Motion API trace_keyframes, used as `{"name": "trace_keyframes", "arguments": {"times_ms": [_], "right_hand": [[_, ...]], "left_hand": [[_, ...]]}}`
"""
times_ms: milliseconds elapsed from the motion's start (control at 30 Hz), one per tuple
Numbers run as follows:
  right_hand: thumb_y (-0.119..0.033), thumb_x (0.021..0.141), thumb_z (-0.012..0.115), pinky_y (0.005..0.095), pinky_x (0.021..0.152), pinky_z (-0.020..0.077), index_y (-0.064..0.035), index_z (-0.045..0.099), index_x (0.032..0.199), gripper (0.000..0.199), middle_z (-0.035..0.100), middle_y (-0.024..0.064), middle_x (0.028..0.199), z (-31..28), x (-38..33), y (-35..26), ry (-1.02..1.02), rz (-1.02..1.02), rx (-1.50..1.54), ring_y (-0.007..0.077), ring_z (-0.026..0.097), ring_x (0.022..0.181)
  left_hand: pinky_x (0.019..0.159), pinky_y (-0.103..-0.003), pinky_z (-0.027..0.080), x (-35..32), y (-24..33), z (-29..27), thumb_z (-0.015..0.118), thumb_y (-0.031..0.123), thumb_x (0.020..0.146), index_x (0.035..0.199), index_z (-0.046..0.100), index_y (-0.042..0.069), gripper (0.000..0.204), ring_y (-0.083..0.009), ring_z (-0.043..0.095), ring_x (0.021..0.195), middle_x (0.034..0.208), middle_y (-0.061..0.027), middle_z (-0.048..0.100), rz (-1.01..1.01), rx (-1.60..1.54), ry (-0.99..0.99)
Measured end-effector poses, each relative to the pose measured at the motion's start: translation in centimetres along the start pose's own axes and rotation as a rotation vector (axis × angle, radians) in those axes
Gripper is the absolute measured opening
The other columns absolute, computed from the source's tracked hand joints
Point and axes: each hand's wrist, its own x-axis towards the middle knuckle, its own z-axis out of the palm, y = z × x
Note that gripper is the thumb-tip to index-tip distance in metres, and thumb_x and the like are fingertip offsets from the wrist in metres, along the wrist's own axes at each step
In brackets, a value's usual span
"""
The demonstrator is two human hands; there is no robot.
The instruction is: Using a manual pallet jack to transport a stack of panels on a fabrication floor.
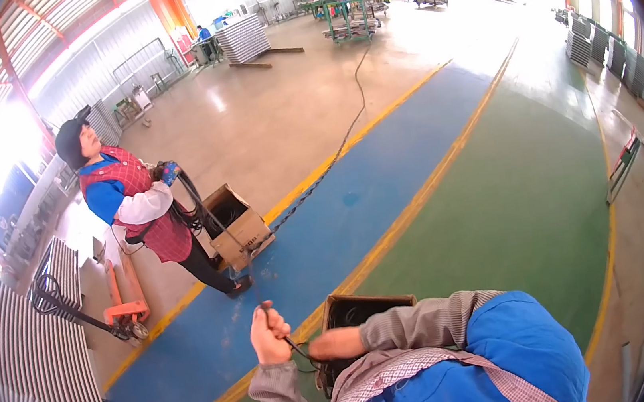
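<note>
while the left hand (272, 336) clasped the dark cable (297, 348), i couldn't tell whether the right hand (336, 345) gripped it too; light, even tension seemed wisest against kinks

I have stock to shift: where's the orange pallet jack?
The pallet jack is at left in the head view, between the panel stack and the co-worker.
</note>
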Motion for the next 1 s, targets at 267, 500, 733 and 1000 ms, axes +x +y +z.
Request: {"name": "trace_keyframes", "arguments": {"times_ms": [267, 500, 733, 1000], "right_hand": [[-0.032, 0.091, 0.027, 0.0215, 0.039, 0.0285, -0.0075, 0.046, 0.088, 0.031, 0.036, -0.0028, 0.053, -11.2, 2.1, 3.4, 0.652, 0.565, 1.443, 0.0084, 0.033, 0.043], [-0.017, 0.085, 0.043, 0.0322, 0.056, 0.0415, -0.0015, 0.046, 0.077, 0.018, 0.047, 0.0123, 0.071, -0.2, -2.2, 1.0, -0.020, -0.170, -0.112, 0.0209, 0.048, 0.060], [-0.039, 0.090, 0.029, 0.0326, 0.067, 0.0443, -0.0057, 0.052, 0.092, 0.041, 0.058, 0.0123, 0.088, -3.8, 0.2, 2.7, 0.240, 0.695, 0.790, 0.0217, 0.056, 0.078], [-0.027, 0.089, 0.034, 0.0221, 0.036, 0.0254, -0.0054, 0.048, 0.084, 0.026, 0.043, 0.0001, 0.061, -6.9, 2.1, 2.3, 0.542, 0.650, 0.952, 0.0084, 0.034, 0.045]], "left_hand": [[0.052, -0.018, 0.030, -4.2, -9.7, 3.7, 0.035, 0.012, 0.088, 0.097, 0.048, 0.000, 0.020, -0.0064, 0.035, 0.057, 0.065, 0.0014, 0.041, -0.408, 0.878, -0.153], [0.069, -0.026, 0.042, 0.4, -4.2, -3.2, 0.032, 0.033, 0.091, 0.110, 0.044, 0.001, 0.039, -0.0140, 0.051, 0.079, 0.088, -0.0081, 0.056, -0.208, 0.059, 0.185], [0.044, -0.027, 0.039, -0.6, -3.0, -0.4, 0.034, 0.022, 0.091, 0.093, 0.049, 0.002, 0.025, -0.0129, 0.041, 0.048, 0.066, -0.0008, 0.048, -0.004, 0.573, 0.057], [0.078, -0.025, 0.038, -3.1, -7.7, 1.1, 0.037, 0.021, 0.089, 0.099, 0.050, 0.000, 0.027, -0.0121, 0.049, 0.085, 0.091, -0.0033, 0.054, -0.272, 1.022, -0.312]]}}
